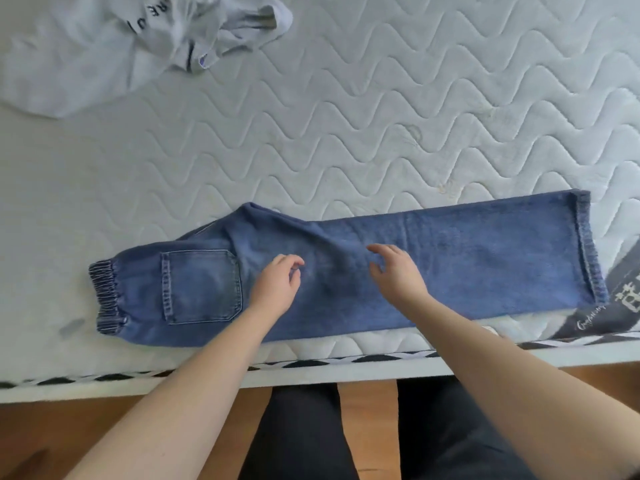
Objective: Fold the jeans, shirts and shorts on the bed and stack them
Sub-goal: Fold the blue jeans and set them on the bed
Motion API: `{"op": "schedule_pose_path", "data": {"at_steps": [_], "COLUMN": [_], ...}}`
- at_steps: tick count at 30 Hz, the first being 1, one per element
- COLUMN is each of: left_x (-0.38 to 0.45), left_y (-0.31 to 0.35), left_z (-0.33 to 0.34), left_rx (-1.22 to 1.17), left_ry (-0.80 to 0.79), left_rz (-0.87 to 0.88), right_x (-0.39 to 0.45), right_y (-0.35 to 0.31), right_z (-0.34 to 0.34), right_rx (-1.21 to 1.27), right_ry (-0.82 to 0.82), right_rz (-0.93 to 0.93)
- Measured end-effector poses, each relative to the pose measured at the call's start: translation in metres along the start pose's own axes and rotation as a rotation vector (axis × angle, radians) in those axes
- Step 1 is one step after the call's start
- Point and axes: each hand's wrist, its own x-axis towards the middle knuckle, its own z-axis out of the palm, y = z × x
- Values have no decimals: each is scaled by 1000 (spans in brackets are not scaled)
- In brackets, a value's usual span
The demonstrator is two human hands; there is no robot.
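- Closest to me I see dark trousers on the person's legs and a strip of wooden floor between them, right up against the bed's edge.
- The mattress has a black-and-white patterned trim along its near edge; nothing here acts as a container, the clothes lie straight on the quilted top.
- The jeans lie lengthwise along that near edge, legs folded one over the other, the elastic waistband at the left end, a back pocket facing up, the hems at the right end.
- My read of the left hand: it is over the jeans just right of the pocket, fingers loosely curled, gripping nothing; I cannot tell whether the fingertips touch the denim.
- The right hand is over the middle of the jeans, fingers spread and relaxed, holding nothing.
- Far off at the upper left lies a crumpled white shirt with dark lettering, well apart from the jeans, unfolded.
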Motion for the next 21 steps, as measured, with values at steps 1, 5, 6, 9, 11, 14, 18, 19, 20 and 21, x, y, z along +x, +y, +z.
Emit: {"op": "schedule_pose_path", "data": {"at_steps": [1, 5, 6, 9, 11, 14, 18, 19, 20, 21], "left_x": [-1, 5, 7, 19, 28, 43, 66, 73, 79, 87], "left_y": [-12, -44, -48, -56, -58, -59, -60, -60, -61, -62], "left_z": [-9, -45, -52, -68, -72, -73, -72, -72, -73, -75], "left_rx": [-13, -31, -30, -9, 11, 50, 94, 109, 126, 145], "left_ry": [27, 143, 156, 165, 165, 164, 178, 179, 178, 173], "left_rz": [1, 10, 23, 70, 86, 110, 115, 103, 90, 72], "right_x": [4, 24, 30, 49, 61, 76, 89, 91, 93, 95], "right_y": [-13, -55, -63, -82, -89, -91, -87, -86, -84, -83], "right_z": [9, 40, 45, 60, 66, 71, 64, 61, 59, 57], "right_rx": [-2, -72, -109, -224, -266, -345, -424, -426, -425, -424], "right_ry": [6, 58, 67, 77, 85, 101, 80, 83, 92, 101], "right_rz": [-18, -91, -109, -140, -116, -65, 21, 35, 38, 30]}}
